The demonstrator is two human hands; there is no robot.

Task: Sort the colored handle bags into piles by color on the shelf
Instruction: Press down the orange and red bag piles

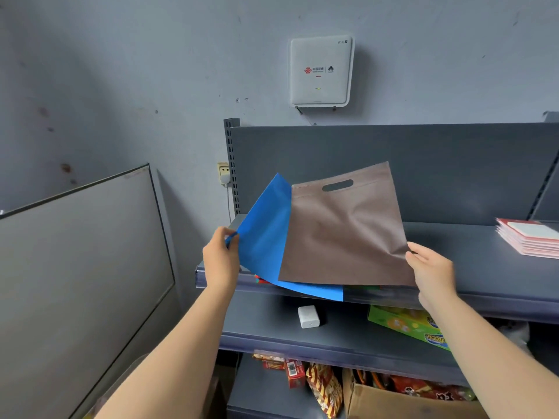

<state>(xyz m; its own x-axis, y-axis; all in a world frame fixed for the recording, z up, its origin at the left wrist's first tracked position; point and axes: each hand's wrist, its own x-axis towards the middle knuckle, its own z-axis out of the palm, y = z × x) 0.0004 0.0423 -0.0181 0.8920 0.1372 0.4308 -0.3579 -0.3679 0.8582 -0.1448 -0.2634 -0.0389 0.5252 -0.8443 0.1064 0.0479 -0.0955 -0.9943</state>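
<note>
A brown handle bag (344, 234) with an oval cut-out handle is held up, tilted, over the top shelf (472, 267). My right hand (432, 270) pinches its lower right corner. Behind and left of it is a blue bag (266, 237), raised at its left edge, where my left hand (219, 258) pinches it. The blue bag's lower edge hangs over the shelf's front lip. A bit of red shows under the blue bag at the shelf edge.
A stack of pink and white flat items (532, 237) lies at the shelf's right. Below are a white charger (308, 316), a green box (408, 326) and snack packets (323, 388). A grey panel (81, 267) leans at the left; a router (320, 71) hangs on the wall.
</note>
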